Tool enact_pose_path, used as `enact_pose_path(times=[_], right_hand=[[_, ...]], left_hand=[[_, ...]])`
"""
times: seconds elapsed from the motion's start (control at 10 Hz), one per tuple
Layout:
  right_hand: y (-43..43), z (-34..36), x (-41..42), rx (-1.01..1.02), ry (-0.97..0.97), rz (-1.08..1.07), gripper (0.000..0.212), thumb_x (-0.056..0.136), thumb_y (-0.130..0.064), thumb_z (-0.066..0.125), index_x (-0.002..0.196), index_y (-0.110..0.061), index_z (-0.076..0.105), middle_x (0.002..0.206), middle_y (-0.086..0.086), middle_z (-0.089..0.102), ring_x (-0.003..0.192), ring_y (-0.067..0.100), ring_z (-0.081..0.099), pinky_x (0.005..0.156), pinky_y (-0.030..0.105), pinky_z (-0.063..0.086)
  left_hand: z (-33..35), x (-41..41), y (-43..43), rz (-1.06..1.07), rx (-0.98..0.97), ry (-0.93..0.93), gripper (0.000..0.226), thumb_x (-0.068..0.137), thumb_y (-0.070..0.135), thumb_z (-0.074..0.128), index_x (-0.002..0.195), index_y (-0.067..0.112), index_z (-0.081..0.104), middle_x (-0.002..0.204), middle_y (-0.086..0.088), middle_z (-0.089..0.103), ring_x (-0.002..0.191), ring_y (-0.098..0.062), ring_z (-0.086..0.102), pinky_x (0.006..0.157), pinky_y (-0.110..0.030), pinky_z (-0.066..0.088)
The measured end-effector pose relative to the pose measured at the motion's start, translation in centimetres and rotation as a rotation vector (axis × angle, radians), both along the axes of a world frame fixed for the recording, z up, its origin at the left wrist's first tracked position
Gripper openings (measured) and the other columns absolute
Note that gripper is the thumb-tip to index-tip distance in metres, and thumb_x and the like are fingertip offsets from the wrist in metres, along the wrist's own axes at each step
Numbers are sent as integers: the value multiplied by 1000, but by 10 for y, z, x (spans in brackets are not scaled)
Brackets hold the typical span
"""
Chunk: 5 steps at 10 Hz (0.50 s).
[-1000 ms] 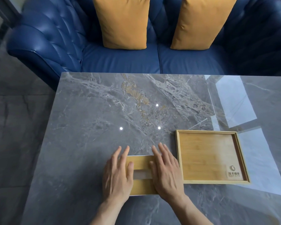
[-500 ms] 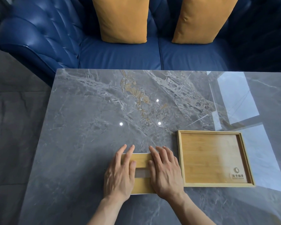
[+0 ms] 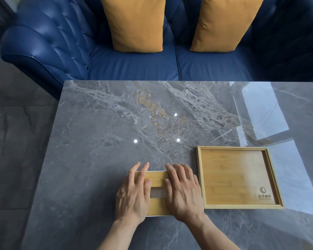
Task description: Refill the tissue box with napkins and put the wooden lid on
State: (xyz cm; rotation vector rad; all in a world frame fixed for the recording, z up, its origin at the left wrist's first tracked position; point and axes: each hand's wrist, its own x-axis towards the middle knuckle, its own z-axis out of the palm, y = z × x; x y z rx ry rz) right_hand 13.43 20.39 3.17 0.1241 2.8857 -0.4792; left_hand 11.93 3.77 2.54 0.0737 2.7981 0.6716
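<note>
- The tissue box [image 3: 158, 193] sits near the front edge of the grey marble table [image 3: 101, 134], just left of a shallow bamboo tray [image 3: 237, 177]; box and tray lie close side by side, and I cannot tell whether they touch.
- The wooden lid [image 3: 157, 178] is on top of the box, slot uppermost. Pale material shows through the slot [image 3: 158, 193], consistent with napkins inside, though the view does not confirm how full the box is.
- The left hand [image 3: 133, 197] lies flat, palm down, over the lid's left portion, fingers extended and reaching past the far edge.
- The right hand [image 3: 183, 193] lies flat, palm down, over the right portion, fingers likewise spread forward. Neither hand is curled round anything; both press or rest on the lid, a short gap apart with the slot between them.
- Judgement on progress: filling appears done and the lid is placed. The step in hand looks like seating or squaring the lid on the box.
- Remaining, as judged: confirm the lid sits flush all round, then lift the hands away. The lid's side edges are hidden under the palms, so flushness cannot be verified.
- No loose napkins are visible on the table or the tray.
- Background: blue leather sofa [image 3: 134, 65] with two mustard cushions [image 3: 135, 24]; not involved.
</note>
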Motion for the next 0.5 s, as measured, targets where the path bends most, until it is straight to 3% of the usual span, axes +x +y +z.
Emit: enact_pose_path(times=[0.3, 0.5], right_hand=[[-2, 7, 0, 31, 14, 17, 52, 101, -47, 22, 150, -30, 25, 158, 4, 33, 150, 24, 15, 118, 41, 27], [10, 28, 5, 39, 68, 44, 60, 101, -52, 20, 153, -24, 21, 163, 6, 20, 151, 19, 0, 120, 39, 10]], left_hand=[[7, -2, -2, -80, -205, 79, 56, 95, 49, 30, 147, 32, 33, 152, -7, 38, 122, -34, 51, 102, -47, 44], [33, -3, -9, -155, -254, 162, 65, 96, 55, 11, 151, 25, 30, 158, -6, 32, 144, -32, 31, 115, -47, 21]])
